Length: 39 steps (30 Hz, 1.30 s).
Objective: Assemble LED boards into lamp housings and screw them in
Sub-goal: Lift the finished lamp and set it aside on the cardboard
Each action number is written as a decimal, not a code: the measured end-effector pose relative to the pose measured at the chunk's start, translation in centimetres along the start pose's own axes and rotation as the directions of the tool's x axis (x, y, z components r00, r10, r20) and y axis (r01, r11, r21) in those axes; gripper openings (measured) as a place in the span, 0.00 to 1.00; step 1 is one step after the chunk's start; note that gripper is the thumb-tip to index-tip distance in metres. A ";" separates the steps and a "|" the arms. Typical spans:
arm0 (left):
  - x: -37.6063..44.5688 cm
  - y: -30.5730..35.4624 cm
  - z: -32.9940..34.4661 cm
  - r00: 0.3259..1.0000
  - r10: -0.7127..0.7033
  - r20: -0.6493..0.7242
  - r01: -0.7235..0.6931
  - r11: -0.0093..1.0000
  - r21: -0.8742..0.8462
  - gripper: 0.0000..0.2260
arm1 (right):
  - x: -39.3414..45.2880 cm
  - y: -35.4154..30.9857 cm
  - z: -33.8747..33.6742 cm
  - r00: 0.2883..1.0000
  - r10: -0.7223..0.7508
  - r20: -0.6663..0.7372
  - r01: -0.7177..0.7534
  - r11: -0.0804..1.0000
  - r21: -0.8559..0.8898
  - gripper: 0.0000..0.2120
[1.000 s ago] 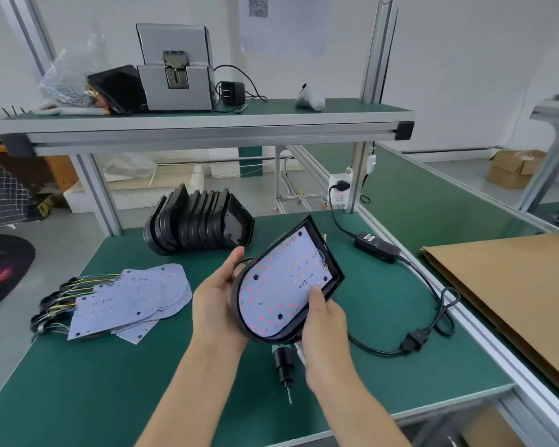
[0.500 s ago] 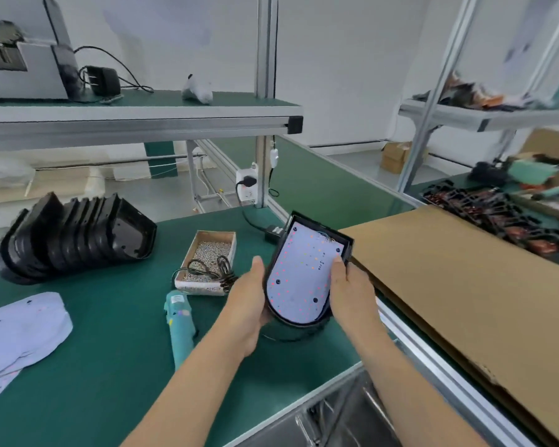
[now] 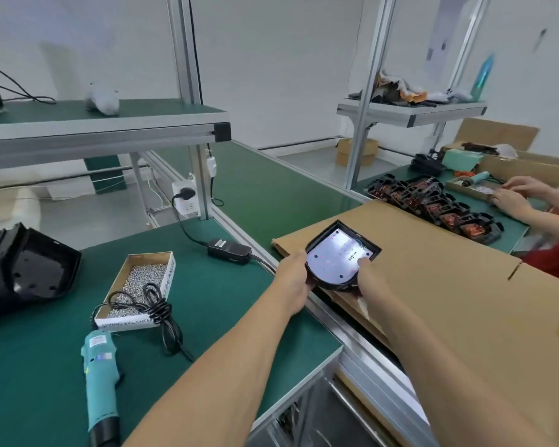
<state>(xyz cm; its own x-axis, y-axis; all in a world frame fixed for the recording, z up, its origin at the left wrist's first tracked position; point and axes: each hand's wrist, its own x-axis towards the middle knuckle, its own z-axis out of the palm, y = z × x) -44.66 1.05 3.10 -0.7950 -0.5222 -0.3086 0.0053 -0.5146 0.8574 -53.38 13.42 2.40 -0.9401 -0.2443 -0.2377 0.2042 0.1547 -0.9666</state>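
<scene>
Partly hidden by both hands (image 3: pixel 328 279), lamp housing (image 3: pixel 342 253) on cardboard (image 3: pixel 449 285).

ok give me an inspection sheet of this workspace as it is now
surface: green bench mat; brown cardboard sheet to its right
job's things: lamp housing with white LED board inside, over the cardboard's near edge; black empty housings at left; open box of screws
clutter: teal electric screwdriver lying on the mat
hands: left hand and right hand grip the housing's sides
cables: black coiled cord across the screw box; power adapter plugged into socket
surroundings: another person's hands at the far bench; upper shelf
</scene>
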 end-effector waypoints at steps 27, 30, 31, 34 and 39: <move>0.8 -2.3 -0.3 0.932 0.361 0.022 -0.308 0.759 0.574 0.17 | 0.8 3.4 -2.5 0.963 -0.233 -0.137 0.023 0.578 -0.815 0.31; -3.2 -0.7 -2.6 0.895 0.445 -0.027 -0.371 0.776 0.510 0.16 | -1.0 3.3 -1.4 0.921 -0.304 -0.243 0.046 0.706 -0.707 0.29; -4.7 -0.1 -3.7 0.883 0.467 -0.045 -0.398 0.796 0.457 0.14 | -2.2 3.3 -0.2 0.896 -0.366 -0.253 0.134 0.764 -0.631 0.28; -9.4 2.0 -8.3 0.839 0.538 -0.075 -0.485 0.804 0.344 0.12 | -7.4 2.9 5.3 0.820 -0.556 -0.135 0.475 0.794 -0.381 0.21; -17.0 4.9 -19.0 0.735 0.633 -0.244 -0.480 0.739 0.473 0.14 | -18.3 2.8 15.8 0.734 -0.647 0.208 0.671 0.738 -0.072 0.09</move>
<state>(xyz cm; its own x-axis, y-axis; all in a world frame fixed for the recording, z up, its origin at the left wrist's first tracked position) -19.56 -5.48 4.68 -0.4330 -0.8753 0.2152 0.0984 0.1914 0.9766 -31.27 3.24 2.56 -0.7650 -0.4783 0.4313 -0.4998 0.0186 -0.8659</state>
